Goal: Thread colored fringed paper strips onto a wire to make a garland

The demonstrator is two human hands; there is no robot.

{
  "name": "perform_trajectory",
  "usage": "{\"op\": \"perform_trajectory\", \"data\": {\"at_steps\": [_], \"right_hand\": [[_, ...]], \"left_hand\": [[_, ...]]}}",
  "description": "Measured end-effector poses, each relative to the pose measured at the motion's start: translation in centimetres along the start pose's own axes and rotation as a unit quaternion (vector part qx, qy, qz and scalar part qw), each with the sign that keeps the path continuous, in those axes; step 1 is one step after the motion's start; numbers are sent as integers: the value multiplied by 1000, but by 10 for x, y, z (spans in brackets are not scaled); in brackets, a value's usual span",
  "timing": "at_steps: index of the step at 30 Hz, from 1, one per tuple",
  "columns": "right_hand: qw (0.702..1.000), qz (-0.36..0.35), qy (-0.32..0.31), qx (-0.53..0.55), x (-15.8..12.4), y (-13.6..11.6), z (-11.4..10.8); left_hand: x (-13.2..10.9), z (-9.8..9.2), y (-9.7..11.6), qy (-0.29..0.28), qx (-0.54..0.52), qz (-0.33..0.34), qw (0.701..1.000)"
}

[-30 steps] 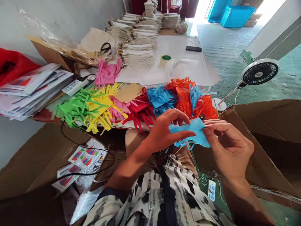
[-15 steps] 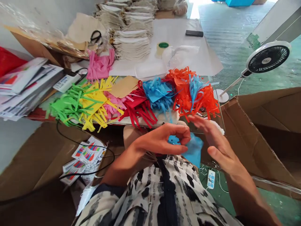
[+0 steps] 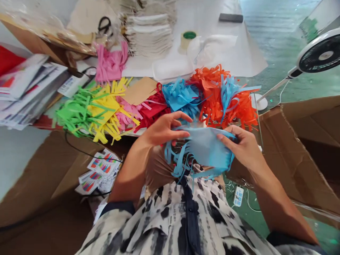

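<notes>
Pinching fringed blue paper (image 3: 203,148), the left hand (image 3: 162,129) and right hand (image 3: 243,147) grip its edges.

The work table (image 3: 132,131) is covered toward its far end by a white paper sheet (image 3: 255,60), which bears a tape roll (image 3: 186,39), a white plastic tray (image 3: 172,69), stacks of cream fringed bundles (image 3: 150,35) and a black slab (image 3: 231,17) (possibly a phone, though it is hard to tell from here). Along the near edge lie a green bunch (image 3: 77,113), a yellow bunch (image 3: 106,109), a red bunch (image 3: 154,109), a blue bunch (image 3: 182,95) and an orange bunch (image 3: 212,85) of fringed paper, with a kraft paper piece (image 3: 140,90) just beside the yellow and red. A pile of printed sheets (image 3: 26,81) lies at the left.
</notes>
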State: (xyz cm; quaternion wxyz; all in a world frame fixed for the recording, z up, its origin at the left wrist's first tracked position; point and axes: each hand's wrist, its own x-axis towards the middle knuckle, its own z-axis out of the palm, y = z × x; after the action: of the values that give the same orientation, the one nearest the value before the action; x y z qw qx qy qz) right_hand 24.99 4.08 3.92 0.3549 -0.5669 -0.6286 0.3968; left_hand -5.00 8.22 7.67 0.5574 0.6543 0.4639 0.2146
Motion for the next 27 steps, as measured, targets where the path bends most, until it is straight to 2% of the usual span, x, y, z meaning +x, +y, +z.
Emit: {"op": "perform_trajectory", "data": {"at_steps": [1,3,4,5,6,7,9,11,14,16,18,20,21,24,27], "right_hand": [[1000,1,5,-29,7,5,3],[995,-12,25,-101,18,15,10],[989,-24,37,-141,22,20,14],[982,-37,49,-178,24,25,17],[975,-47,59,-208,26,29,20],[970,-55,67,-229,27,32,23],[960,-62,77,-260,25,36,26],[948,-62,86,-300,21,35,25],[916,-95,101,-378,6,24,20],[897,-160,73,-406,-8,15,15],[887,-222,-4,-404,-22,11,12],[879,-244,-70,-403,-33,14,12],[877,-243,-82,-407,-36,18,12],[881,-233,-59,-408,-39,30,9],[895,-232,-55,-377,-36,31,3]], "left_hand": [[0,-3,-2,81,80,10,993],[0,-1,-6,237,232,54,942],[0,6,-8,290,285,93,909],[0,16,-10,311,318,143,884],[-1,29,-13,302,335,198,870],[0,44,-18,264,337,256,867],[1,77,-31,154,350,323,865],[5,107,-48,120,385,311,860],[12,133,-70,143,412,262,861],[15,137,-76,153,412,258,860],[15,135,-76,155,409,264,860],[14,132,-73,157,410,270,857],[13,130,-71,158,410,273,856],[7,122,-68,161,404,273,858],[-2,109,-65,148,374,255,879]]}}
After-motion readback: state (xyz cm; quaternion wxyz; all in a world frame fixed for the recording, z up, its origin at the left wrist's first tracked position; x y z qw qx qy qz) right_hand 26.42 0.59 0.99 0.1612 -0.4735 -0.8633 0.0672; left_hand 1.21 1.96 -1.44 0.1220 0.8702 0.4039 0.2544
